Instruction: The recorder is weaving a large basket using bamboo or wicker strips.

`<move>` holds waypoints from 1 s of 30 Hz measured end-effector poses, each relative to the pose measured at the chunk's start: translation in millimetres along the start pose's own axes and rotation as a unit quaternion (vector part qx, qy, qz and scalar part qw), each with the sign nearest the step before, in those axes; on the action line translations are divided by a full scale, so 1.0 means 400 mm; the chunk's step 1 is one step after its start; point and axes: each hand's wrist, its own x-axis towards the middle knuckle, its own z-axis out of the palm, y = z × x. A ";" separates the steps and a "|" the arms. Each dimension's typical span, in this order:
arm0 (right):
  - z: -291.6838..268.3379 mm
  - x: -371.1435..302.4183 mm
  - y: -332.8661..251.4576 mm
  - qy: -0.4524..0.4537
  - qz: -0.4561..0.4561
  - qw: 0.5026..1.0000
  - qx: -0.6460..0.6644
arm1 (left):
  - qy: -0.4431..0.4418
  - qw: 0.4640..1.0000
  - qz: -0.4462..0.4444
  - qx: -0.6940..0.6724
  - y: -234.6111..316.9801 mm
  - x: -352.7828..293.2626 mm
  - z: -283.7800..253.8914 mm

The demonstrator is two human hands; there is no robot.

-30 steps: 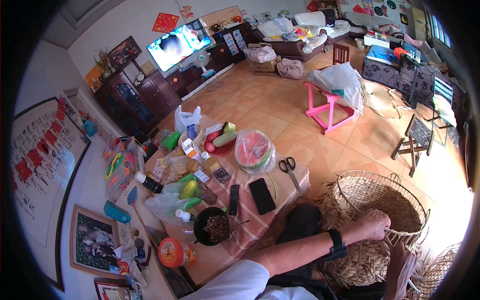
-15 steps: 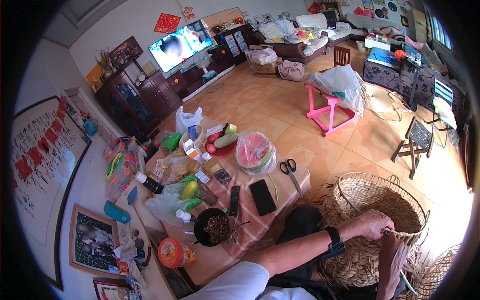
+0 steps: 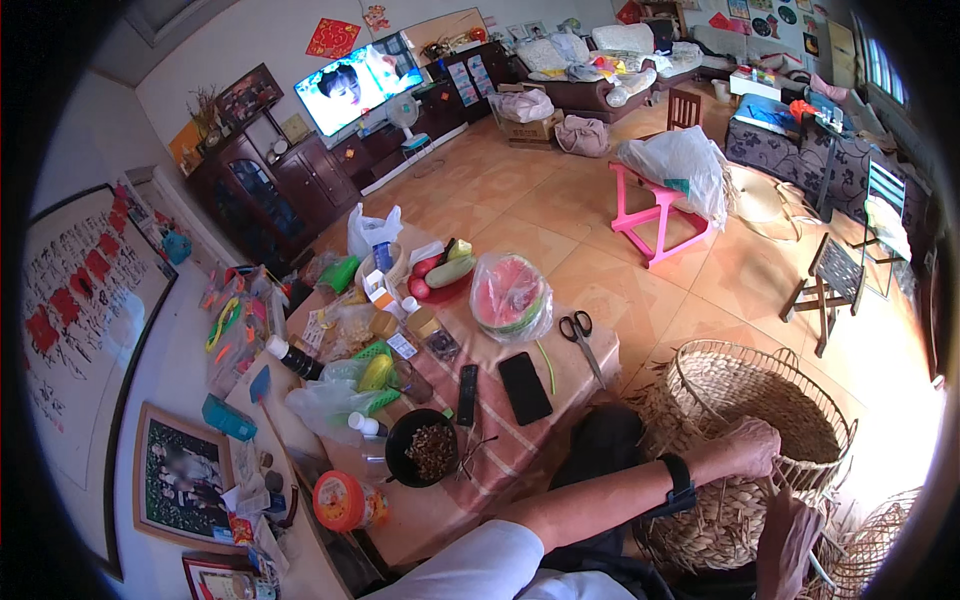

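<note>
A large woven straw basket (image 3: 695, 530) with an open wire-edged rim stands at the lower right, close to my legs. My left hand (image 3: 750, 448), a dark band on its wrist, is closed in a fist at the near side of the rim. Just below it, my right hand (image 3: 788, 535) is closed with its fingertips pointing up toward the left hand. A thin pale strand (image 3: 818, 568) shows beside the right hand. What lies inside the fingers of either hand is too small or hidden to make out. Loose straw ends stick out around the weave.
Left of the basket, a cloth-covered table (image 3: 590, 375) bears scissors (image 3: 580, 345), a phone (image 3: 525, 391), wrapped watermelon (image 3: 510, 297) and a black bowl (image 3: 422, 448). A second basket (image 3: 880, 550) sits at lower right. A folding stool (image 3: 835, 285) and pink stool frame (image 3: 660, 225) stand beyond.
My right hand has dropped a little, away from the rim, and my left has shifted slightly left and upward. The hands are further apart. The television picture has changed.
</note>
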 end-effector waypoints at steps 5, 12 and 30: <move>0.025 0.043 -0.037 0.025 -0.002 1.000 -0.011 | -0.163 0.981 0.051 -0.089 -0.059 0.075 -0.015; 0.026 0.087 -0.040 0.073 -0.044 0.996 0.039 | -0.206 0.911 0.023 -0.356 -0.127 0.088 -0.036; -0.190 0.205 -0.018 -0.133 -0.017 0.944 0.302 | 0.027 0.949 -0.029 -0.312 -0.112 0.084 0.036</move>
